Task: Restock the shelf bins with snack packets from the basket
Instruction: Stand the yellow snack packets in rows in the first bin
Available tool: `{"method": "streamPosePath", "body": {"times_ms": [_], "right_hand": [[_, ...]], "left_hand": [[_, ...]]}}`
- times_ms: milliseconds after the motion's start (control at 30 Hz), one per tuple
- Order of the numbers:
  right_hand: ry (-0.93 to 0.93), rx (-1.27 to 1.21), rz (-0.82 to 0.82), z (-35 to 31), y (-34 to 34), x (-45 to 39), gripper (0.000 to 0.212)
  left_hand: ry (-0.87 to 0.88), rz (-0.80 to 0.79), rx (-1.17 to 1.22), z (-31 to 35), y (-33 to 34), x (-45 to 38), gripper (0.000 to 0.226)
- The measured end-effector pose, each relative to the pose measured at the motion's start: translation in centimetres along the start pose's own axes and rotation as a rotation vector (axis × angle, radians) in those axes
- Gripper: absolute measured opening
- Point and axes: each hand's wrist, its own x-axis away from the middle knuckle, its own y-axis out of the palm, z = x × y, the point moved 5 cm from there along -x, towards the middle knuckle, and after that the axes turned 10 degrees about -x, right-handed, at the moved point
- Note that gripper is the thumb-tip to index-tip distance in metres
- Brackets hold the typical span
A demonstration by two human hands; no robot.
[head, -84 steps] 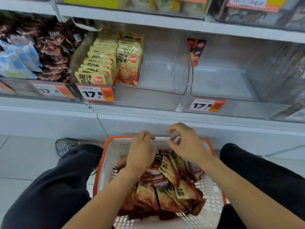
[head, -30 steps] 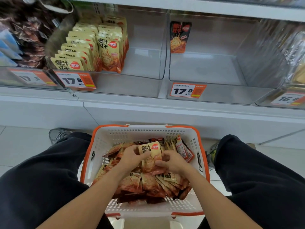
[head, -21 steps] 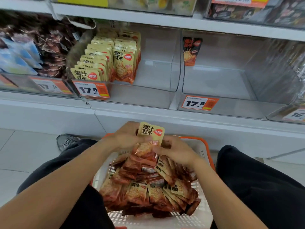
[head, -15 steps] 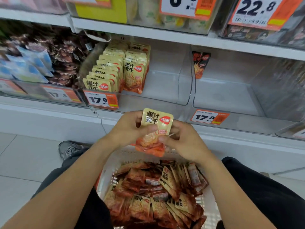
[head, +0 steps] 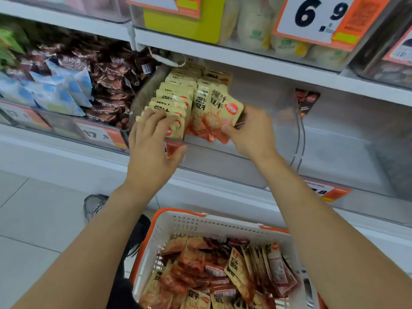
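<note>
My right hand [head: 247,132] pinches a cream-and-orange snack packet [head: 223,112] by its lower corner and holds it, tilted, against the right row of like packets in the clear shelf bin [head: 223,159]. Straight fingers of my left hand [head: 151,139] lie on the front packets of the left row [head: 169,103], thumb at the bin's front lip. Below, the white basket with an orange rim [head: 189,221] holds several more packets [head: 218,273]. The bin's right half is bare.
To the right stands a clear bin [head: 347,157] with one dark red packet [head: 306,101] at its back. Left bin holds brown and blue packets [head: 66,90]. An upper shelf with price tags [head: 316,16] overhangs. A shoe [head: 94,205] rests on the tiled floor.
Both hands rose from the basket to the shelf bin. The packet, earlier held by both hands, is now held by the right hand alone; the left hand moved onto the left row.
</note>
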Motion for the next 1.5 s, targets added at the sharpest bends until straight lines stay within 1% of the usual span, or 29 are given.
{"method": "streamPosePath", "body": {"times_ms": [67,133,233,333,500,600,667,733,800,867,900,967,1000,1033,1100,1167,1233,1300,1367,1433,1500], "right_hand": [[0.057,0.019,-0.075,1.0,2.3,-1.7,0.019],[0.116,0.098,-0.121,1.9,4.0,-2.9,0.026],[0.187,0.229,-0.106,2.4,4.9,-4.1,0.026],[0.219,0.282,-0.092,2.3,5.1,-4.5,0.033],[0.223,0.285,-0.082,1.9,5.2,-4.0,0.037],[0.294,0.222,-0.114,2.1,5.0,-4.0,0.034],[0.313,0.185,-0.13,1.9,4.3,-3.8,0.039],[0.24,0.181,-0.081,0.9,2.8,-3.1,0.031],[0.095,0.113,0.005,-0.8,0.6,-1.2,0.019],[-0.062,0.048,0.09,-2.5,-1.5,2.4,0.015],[-0.121,0.038,0.12,-2.9,-2.4,4.6,0.015],[-0.169,0.018,0.118,-2.4,-3.3,9.1,0.012],[-0.162,0.009,0.093,-1.5,-3.3,11.1,0.011],[-0.137,0.005,0.054,-0.2,-3.0,12.7,0.011],[-0.028,0.011,-0.056,3.4,-1.8,15.3,0.012],[0.13,0.023,-0.191,7.9,-0.3,17.6,0.01],[0.286,0.092,-0.353,12.4,1.1,20.7,0.007],[0.421,0.221,-0.509,16.7,2.2,24.6,0.008],[0.539,0.281,-0.629,20.1,3.0,28.3,0.012],[0.642,0.26,-0.727,22.0,3.7,31.5,0.015],[0.684,0.241,-0.814,22.9,4.5,33.8,0.016]], "left_hand": [[0.0,0.02,0.0,-0.1,0.0,-0.1,0.058],[-0.002,0.03,0.006,-0.2,0.1,-0.2,0.057],[-0.007,0.043,0.012,-0.4,0.0,-0.3,0.055],[-0.023,0.043,0.021,-0.4,0.1,-0.3,0.057],[-0.032,0.05,0.04,-0.3,-0.1,-0.3,0.057],[-0.035,0.057,0.085,0.0,-0.2,-0.2,0.057],[-0.034,0.057,0.086,0.0,-0.3,-0.1,0.057],[-0.028,0.054,0.076,-0.1,-0.2,-0.1,0.057],[-0.028,0.05,0.063,-0.1,0.0,0.1,0.058],[-0.038,0.075,0.091,0.3,-0.4,0.3,0.057],[-0.036,0.116,0.134,0.8,-1.0,0.4,0.054],[-0.019,0.233,0.22,2.3,-2.1,1.2,0.041],[-0.018,0.267,0.256,3.2,-2.3,1.9,0.033],[-0.036,0.255,0.303,4.1,-2.1,2.7,0.027],[-0.1,0.1,0.38,5.7,0.1,5.1,0.02],[-0.104,-0.133,0.353,7.1,3.7,8.3,0.02],[-0.034,-0.452,0.254,8.1,7.8,12.2,0.027],[0.061,-0.78,0.111,8.6,11.4,16.9,0.037],[0.118,-1.057,-0.009,8.4,14.1,21.8,0.047],[0.114,-1.233,-0.105,7.7,15.6,25.8,0.047],[0.071,-1.333,-0.149,7.0,16.2,28.8,0.041]]}}
